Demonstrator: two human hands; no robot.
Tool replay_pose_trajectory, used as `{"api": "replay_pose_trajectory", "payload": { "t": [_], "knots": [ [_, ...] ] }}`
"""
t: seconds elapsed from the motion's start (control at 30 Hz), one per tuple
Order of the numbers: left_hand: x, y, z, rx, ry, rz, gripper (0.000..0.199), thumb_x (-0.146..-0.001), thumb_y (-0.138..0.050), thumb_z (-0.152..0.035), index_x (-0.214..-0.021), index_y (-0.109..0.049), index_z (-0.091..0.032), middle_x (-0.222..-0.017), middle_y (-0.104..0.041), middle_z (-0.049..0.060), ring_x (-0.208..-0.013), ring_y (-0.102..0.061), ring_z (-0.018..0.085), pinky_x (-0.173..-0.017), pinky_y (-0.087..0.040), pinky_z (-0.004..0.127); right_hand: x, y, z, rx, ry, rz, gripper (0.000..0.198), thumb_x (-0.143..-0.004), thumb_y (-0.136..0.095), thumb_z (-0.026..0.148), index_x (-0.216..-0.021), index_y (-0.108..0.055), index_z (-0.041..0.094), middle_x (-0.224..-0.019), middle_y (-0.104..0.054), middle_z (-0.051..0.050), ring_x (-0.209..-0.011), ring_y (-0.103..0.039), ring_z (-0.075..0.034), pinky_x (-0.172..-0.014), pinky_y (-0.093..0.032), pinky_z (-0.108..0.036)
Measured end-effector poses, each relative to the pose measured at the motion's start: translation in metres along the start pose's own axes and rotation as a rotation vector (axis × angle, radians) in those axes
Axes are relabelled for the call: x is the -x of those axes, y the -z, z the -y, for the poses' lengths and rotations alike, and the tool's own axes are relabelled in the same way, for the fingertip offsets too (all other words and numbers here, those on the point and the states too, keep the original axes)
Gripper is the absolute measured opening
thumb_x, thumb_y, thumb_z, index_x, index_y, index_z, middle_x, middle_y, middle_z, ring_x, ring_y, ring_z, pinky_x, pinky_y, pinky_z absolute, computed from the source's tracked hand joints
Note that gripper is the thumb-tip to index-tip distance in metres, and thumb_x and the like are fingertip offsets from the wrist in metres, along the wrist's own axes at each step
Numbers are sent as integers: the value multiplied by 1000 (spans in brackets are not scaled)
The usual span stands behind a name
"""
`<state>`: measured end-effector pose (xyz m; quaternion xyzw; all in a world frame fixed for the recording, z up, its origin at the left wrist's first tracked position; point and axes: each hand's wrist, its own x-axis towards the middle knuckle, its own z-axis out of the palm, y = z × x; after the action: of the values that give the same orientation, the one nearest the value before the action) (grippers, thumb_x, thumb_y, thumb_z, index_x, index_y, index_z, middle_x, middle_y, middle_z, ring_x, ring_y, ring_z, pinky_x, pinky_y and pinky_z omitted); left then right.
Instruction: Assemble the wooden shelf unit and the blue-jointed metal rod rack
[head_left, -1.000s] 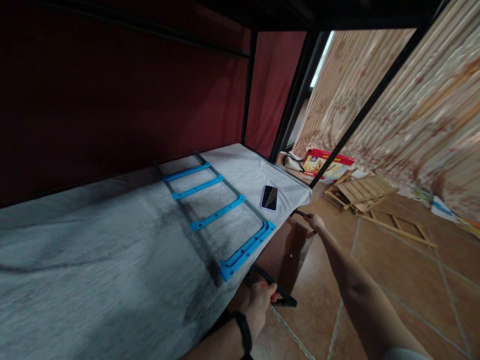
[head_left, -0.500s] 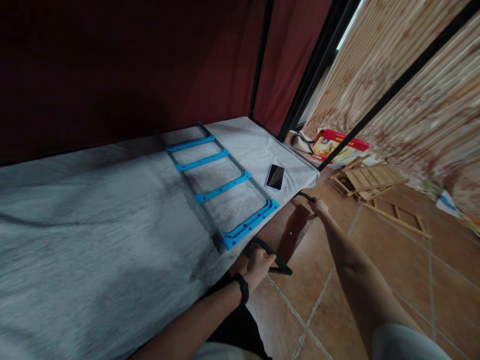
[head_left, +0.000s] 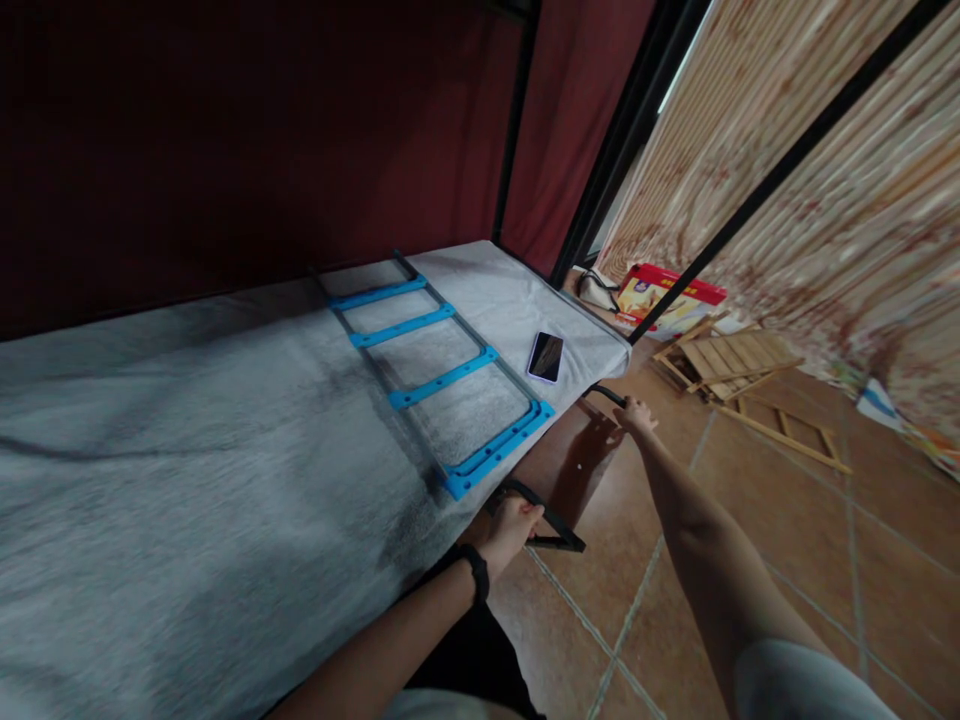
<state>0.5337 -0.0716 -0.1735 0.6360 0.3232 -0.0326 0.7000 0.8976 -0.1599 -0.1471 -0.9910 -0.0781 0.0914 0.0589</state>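
Note:
My left hand (head_left: 514, 528) is closed round a black bar (head_left: 559, 525) that sticks out beside the bed's edge and bends to a corner. My right hand (head_left: 637, 415) is at the end of a second black bar (head_left: 606, 394), thumb side against it, fingers partly spread. Between the two bars lies a brown flat panel (head_left: 559, 455) with a small white spot, partly under the bed edge; I cannot tell what the whole piece is. On the grey-white bed cover above it rests a rack-like frame (head_left: 442, 378) with blue crossbars and grey side rails.
A phone (head_left: 545, 357) lies on the bed cover (head_left: 247, 480) near its edge. Black posts (head_left: 780, 175) rise at the bed's corners. On the tiled floor (head_left: 739, 520) are a wooden slatted folding piece (head_left: 739, 362) and a red and yellow box (head_left: 667, 297). A dark red curtain (head_left: 262, 140) hangs behind.
The fingers of my right hand have loosened and spread a little at the bar. My left hand stays on its bar, shifted slightly left. The view has turned slightly.

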Motion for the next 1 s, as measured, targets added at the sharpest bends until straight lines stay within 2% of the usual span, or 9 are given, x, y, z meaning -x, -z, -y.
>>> {"api": "replay_pose_trajectory", "payload": {
  "t": [0.13, 0.23, 0.33, 0.67, 0.8, 0.9, 1.0],
  "knots": [
    [6, -2, -1, 205, 88, 10, 42, -77, -61, -56, -73, -58, -15, -72, -64, 6, -59, -55, 12, -53, -36, 24, 3, 1, -3, -39, -27, -26, 61, -83, -52, 33, -142, -42, 23, -141, -45, -16, -137, -38, -32, -110, -31, -52],
    [10, 0, -5, 307, 127, 17, 48, -68, -69, -60, -74, -59, -14, -75, -65, 6, -59, -55, 10, -53, -36, 24, 5, 2, -4, -67, -33, -39, 65, -81, -54, 34, -143, -41, 24, -143, -42, -15, -139, -36, -32, -111, -31, -50],
    [12, 3, -8, 368, 153, 19, 48, -63, -74, -58, -75, -59, -14, -75, -66, 5, -60, -54, 10, -54, -36, 23, 6, 2, -6, -95, -32, -46, 66, -79, -57, 35, -142, -42, 26, -143, -43, -14, -139, -36, -32, -112, -32, -49],
    [23, 13, -7, 419, 241, 40, 35, -66, -76, -43, -77, -60, -14, -68, -64, 1, -57, -53, 9, -56, -34, 23, 11, 7, -7, -174, -43, -41, 69, -78, -61, 39, -143, -42, 27, -144, -42, -13, -142, -33, -33, -113, -32, -49],
    [42, 21, -9, 417, 265, 58, 37, -65, -74, -45, -79, -61, -14, -67, -64, 2, -56, -52, 9, -56, -33, 24, 21, 14, -3, -234, -48, -70, 66, -76, -62, 37, -140, -46, 27, -145, -42, -12, -142, -33, -33, -114, -31, -47],
    [65, 32, -8, 419, 240, 103, 41, -62, -75, -49, -80, -63, -14, -69, -65, 3, -57, -54, 10, -56, -33, 24, 33, 22, 4, -311, -35, -133, 60, -81, -55, 34, -139, -48, 21, -144, -44, -15, -140, -36, -33, -114, -32, -46],
    [87, 51, -3, 426, 234, 183, 46, -61, -75, -53, -83, -65, -14, -74, -67, 4, -59, -56, 11, -55, -32, 24, 52, 25, 16, -419, 59, -175, 53, -87, -44, 30, -136, -50, 13, -140, -50, -19, -133, -46, -30, -110, -39, -41]
  ]
}}
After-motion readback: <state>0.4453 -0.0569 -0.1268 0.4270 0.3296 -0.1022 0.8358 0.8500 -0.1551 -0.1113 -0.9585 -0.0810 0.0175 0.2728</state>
